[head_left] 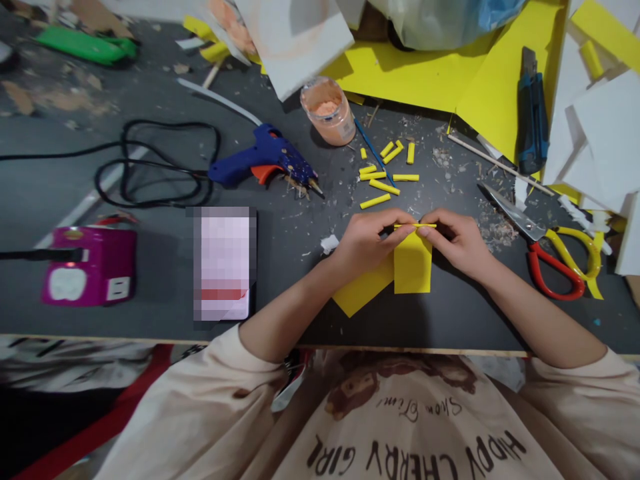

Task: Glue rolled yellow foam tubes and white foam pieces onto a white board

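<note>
Between my fingertips is the top edge of a yellow paper strip (413, 267), which hangs down toward me and looks folded or rolled along that edge. My left hand (369, 235) pinches the edge on one side. My right hand (457, 239) pinches it on the other, close to the left thumb. Another yellow paper piece (354, 293) lies partly under my left wrist. Just beyond my hands several small yellow paper rolls (375, 201) are scattered, with a thin blue stick (367, 143) among them.
A blue glue gun (240, 163) and a jar of peach-coloured material (330, 120) stand beyond my left hand. Scissors (537, 233) with open blades and a utility knife (532, 120) lie to the right. A phone (225, 260) and a purple power block (90, 267) are on the left.
</note>
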`<act>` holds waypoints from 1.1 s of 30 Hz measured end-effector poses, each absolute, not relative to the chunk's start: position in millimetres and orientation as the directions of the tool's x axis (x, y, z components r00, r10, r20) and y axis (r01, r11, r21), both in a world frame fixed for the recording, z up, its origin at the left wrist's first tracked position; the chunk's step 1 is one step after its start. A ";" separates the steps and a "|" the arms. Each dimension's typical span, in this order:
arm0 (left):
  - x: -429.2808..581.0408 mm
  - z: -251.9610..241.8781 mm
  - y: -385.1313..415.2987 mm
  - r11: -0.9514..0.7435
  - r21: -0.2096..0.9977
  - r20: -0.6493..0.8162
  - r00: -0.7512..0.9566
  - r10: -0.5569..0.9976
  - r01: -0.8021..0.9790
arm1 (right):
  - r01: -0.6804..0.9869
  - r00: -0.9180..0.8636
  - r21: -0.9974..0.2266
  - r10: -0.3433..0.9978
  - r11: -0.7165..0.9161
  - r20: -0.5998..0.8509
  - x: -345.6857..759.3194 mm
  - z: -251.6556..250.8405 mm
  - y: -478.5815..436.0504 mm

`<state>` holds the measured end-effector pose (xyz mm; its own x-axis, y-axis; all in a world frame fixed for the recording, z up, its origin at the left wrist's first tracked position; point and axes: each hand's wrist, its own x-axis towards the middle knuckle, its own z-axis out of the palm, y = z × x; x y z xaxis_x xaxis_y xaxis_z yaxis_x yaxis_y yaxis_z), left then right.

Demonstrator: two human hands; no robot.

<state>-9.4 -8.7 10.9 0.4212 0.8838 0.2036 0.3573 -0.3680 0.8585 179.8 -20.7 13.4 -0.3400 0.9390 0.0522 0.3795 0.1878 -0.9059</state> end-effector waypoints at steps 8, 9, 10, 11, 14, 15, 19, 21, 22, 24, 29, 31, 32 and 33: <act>-9.2 6.6 -9.4 -0.525 0.796 0.379 0.429 0.820 0.301 | 0.348 -0.366 -0.918 0.929 0.188 0.051 180.7 15.3 -20.0; -9.0 7.1 -9.3 -0.511 0.807 0.366 0.428 0.827 0.296 | 0.350 -0.359 -0.917 0.932 0.190 0.057 180.5 15.2 -20.2; -8.7 7.7 -9.2 -0.485 0.822 0.341 0.425 0.839 0.297 | 0.354 -0.349 -0.914 0.935 0.196 0.065 180.3 15.0 -20.5; -8.4 8.6 -9.0 -0.451 0.840 0.307 0.421 0.853 0.302 | 0.360 -0.340 -0.910 0.937 0.205 0.077 180.0 14.9 -20.7; -8.2 11.3 -7.8 -0.334 0.882 0.181 0.414 0.892 0.333 | 0.382 -0.310 -0.897 0.945 0.225 0.105 179.3 14.9 -21.4; -8.3 12.0 -7.2 -0.304 0.888 0.147 0.414 0.898 0.346 | 0.388 -0.298 -0.894 0.948 0.223 0.108 179.2 14.9 -21.5; -9.5 13.3 -6.0 -0.244 0.893 0.069 0.420 0.905 0.378 | 0.387 -0.281 -0.899 0.955 0.206 0.098 179.4 14.4 -21.9; -9.8 13.5 -6.2 -0.230 0.902 0.064 0.413 0.909 0.366 | 0.378 -0.286 -0.904 0.954 0.202 0.093 179.6 14.0 -22.0; -9.7 13.6 -6.5 -0.224 0.908 0.067 0.406 0.912 0.355 | 0.373 -0.289 -0.906 0.953 0.201 0.093 179.7 13.9 -22.0; -9.5 13.6 -6.9 -0.219 0.919 0.076 0.396 0.915 0.328 | 0.362 -0.292 -0.911 0.952 0.200 0.093 179.7 13.9 -21.8; -9.4 13.8 -7.2 -0.234 0.924 0.099 0.401 0.911 0.303 | 0.308 -0.275 -0.939 0.959 0.151 0.063 179.4 15.2 -20.7; -9.5 14.2 -7.4 -0.246 0.919 0.109 0.401 0.910 0.308 | 0.274 -0.280 -0.957 0.960 0.098 0.018 179.5 15.8 -20.4; -9.5 14.4 -7.6 -0.250 0.916 0.111 0.399 0.910 0.313 | 0.261 -0.285 -0.962 0.958 0.076 -0.002 179.7 16.0 -20.4; -9.4 14.6 -7.8 -0.250 0.914 0.110 0.398 0.911 0.320 | 0.252 -0.290 -0.966 0.957 0.062 -0.014 179.8 16.1 -20.4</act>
